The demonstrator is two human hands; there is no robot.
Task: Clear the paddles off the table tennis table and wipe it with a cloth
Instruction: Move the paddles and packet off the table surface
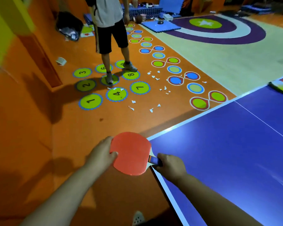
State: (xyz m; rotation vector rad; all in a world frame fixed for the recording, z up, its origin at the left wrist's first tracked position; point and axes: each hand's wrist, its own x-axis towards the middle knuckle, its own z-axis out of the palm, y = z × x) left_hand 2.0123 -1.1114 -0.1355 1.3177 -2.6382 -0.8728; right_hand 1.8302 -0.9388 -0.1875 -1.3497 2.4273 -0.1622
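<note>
Red paddle (131,152) held flat over corner of blue table (227,152): right hand (169,165) fingers wrap handle, left hand (103,152) fingers pinch blade edge.

We look across an orange floor (39,144) painted with numbered green circles (90,101) at centre left and a chain of blue and green rings (195,88) running toward the top. A purple arc (219,41) curves over pale flooring (219,67) at upper right, blue foam mats (160,27) beside it. White scraps (151,110) litter the centre; a blue table tennis table (227,152) fills the lower right.
</note>
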